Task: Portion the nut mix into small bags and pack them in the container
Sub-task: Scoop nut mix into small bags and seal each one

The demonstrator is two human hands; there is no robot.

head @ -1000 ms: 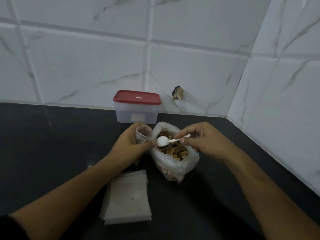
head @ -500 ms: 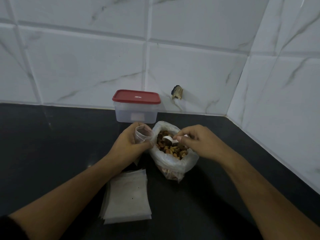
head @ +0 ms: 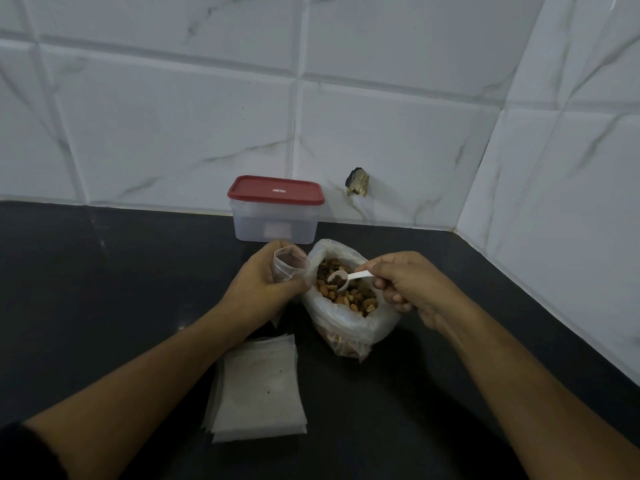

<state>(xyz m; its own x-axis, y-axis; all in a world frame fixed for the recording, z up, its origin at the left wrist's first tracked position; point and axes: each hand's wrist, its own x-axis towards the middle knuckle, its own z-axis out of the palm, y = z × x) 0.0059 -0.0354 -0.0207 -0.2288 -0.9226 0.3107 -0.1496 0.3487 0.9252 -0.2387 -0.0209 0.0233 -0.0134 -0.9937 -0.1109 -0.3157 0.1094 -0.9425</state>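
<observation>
The nut mix [head: 349, 299] fills a big clear plastic bag [head: 349, 332] that stands open-mouthed on the dark table [head: 104, 289], toward its back right corner and a little in from the back edge. Over the mix, inside the bag's mouth, a small white plastic spoon [head: 349, 277] lies nearly level, its bowl pointing left with a few brown pieces in it. The right hand [head: 408, 285] comes in from the right, and its thumb and fingers [head: 381, 271] pinch the end of the spoon's handle while the other fingers curl under the palm.

Just left of the big bag's rim, the left hand [head: 259, 289] has its fingers clenched round a small clear bag [head: 290, 266]. The bag is upright with its mouth spread into a round opening that faces up. Whether it touches the big bag's rim cannot be told.

Behind both, at the back edge of the table and against the wall, stands the clear container [head: 275, 223] with its red lid [head: 275, 190] on. Nearer the front edge, below the left forearm, lies a flat stack of small bags [head: 258, 389]. White marbled wall tiles [head: 173, 116] rise behind the table and along its right side, with a dark chipped hole [head: 356, 181] in the tile right of the container.
</observation>
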